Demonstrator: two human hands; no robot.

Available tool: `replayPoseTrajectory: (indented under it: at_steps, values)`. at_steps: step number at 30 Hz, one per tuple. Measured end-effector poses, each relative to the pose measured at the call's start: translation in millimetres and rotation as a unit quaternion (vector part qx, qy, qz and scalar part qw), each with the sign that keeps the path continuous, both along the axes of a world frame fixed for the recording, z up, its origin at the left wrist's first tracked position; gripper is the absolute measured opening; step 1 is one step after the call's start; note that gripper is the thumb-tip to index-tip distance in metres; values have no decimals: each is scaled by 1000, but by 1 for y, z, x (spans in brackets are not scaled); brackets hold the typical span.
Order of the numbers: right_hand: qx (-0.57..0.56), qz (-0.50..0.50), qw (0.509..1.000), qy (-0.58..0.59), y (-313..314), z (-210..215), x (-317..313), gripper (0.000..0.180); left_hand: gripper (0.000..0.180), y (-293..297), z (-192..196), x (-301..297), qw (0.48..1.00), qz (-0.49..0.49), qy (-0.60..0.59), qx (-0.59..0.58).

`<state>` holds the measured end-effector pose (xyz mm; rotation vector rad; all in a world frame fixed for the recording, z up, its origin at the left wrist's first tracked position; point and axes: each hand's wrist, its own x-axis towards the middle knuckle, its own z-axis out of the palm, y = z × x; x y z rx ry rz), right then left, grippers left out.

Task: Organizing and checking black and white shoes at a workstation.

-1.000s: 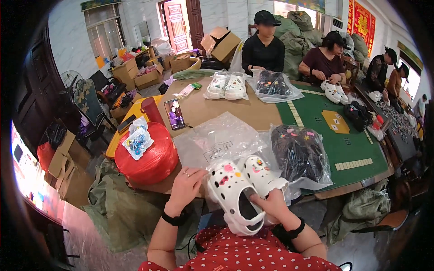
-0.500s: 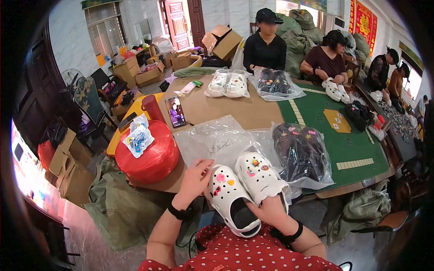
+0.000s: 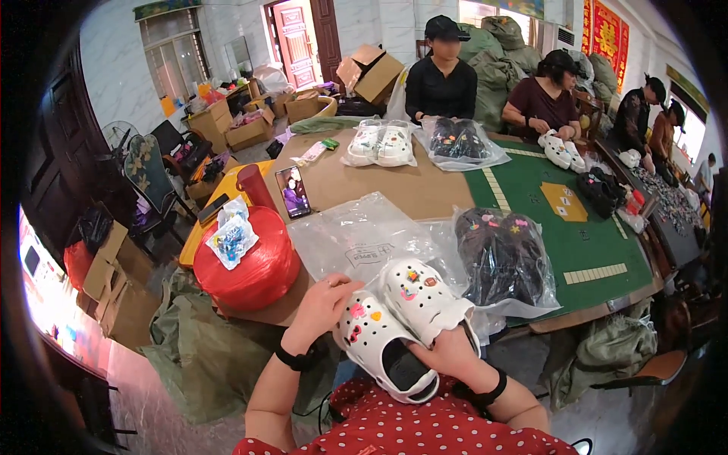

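Holding a pair of white clogs (image 3: pixel 402 322) side by side at the near edge of the table (image 3: pixel 364 178), I had my left hand (image 3: pixel 322 303) cupped against the left shoe's outer side and my right hand (image 3: pixel 447 355) curled under the right shoe's heel, both closed on the pair. Coloured charms dotted the uppers. An empty clear plastic bag (image 3: pixel 356 239) lay flat just beyond, beside bagged dark clogs (image 3: pixel 500 254). I judged the pair was being gathered for bagging; the next move called for keeping them aligned.
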<state>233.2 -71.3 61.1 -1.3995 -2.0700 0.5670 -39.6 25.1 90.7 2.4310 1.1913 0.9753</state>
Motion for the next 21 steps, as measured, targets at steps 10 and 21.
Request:
replayPoseTrajectory:
  at_steps: [10,21]
  values:
    - [132,-26,991,-3,8,-15,-7,52,33,-8,-16,4,999,22,9,29]
    - [-87,-20,996,26,-5,-13,-34,49,34,8,-53,5,986,2,-121,-118]
